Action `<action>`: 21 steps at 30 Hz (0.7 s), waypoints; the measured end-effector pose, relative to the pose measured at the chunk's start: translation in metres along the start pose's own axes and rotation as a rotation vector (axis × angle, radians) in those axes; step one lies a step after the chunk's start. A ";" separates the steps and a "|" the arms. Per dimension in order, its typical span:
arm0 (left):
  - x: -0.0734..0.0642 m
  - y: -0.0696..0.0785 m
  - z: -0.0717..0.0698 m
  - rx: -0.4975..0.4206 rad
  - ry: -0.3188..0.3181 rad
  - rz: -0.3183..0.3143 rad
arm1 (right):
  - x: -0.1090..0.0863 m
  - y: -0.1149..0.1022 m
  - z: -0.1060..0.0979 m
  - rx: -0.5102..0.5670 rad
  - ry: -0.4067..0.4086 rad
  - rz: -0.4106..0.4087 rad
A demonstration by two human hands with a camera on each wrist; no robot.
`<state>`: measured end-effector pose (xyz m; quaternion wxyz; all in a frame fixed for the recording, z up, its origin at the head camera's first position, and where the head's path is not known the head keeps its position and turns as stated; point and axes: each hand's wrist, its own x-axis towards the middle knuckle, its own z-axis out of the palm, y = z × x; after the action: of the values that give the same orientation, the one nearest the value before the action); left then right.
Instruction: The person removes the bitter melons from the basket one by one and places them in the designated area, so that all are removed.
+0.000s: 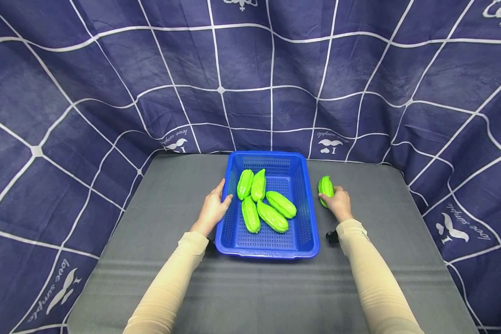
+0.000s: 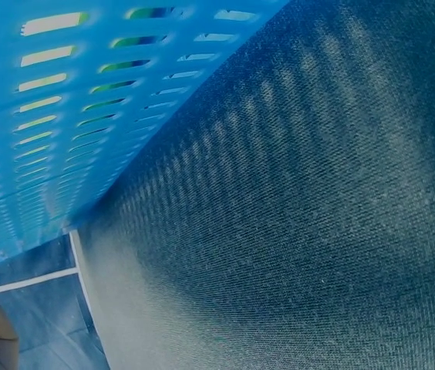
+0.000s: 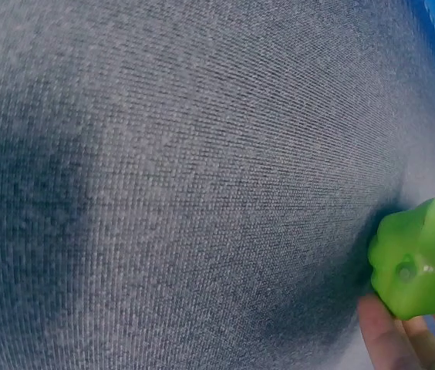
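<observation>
The right hand holds one green vegetable between thumb and fingers, right of the blue basket. The left hand is at the basket's left edge, thumb over the rim — whether it grips cannot be told. Five similar vegetables lie inside the basket. Caution: glossy, ridged skin may slip from a light hold. A knock could shift the basket on the bench — likelier if loosely braced.
</observation>
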<state>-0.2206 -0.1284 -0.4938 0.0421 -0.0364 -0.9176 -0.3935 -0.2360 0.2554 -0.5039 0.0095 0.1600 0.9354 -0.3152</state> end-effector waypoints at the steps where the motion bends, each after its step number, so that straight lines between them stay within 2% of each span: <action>1: 0.000 0.000 0.000 -0.003 0.000 -0.002 | -0.001 0.000 0.000 0.000 -0.004 0.004; 12: 0.000 -0.001 0.001 0.007 0.015 0.007 | -0.002 -0.007 -0.003 0.014 -0.026 -0.007; 21: 0.001 -0.002 0.002 0.002 0.009 0.009 | 0.002 -0.003 -0.013 0.015 -0.022 0.004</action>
<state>-0.2217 -0.1287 -0.4967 0.0480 -0.0386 -0.9177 -0.3924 -0.2375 0.2615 -0.4923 0.0194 0.1582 0.9326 -0.3239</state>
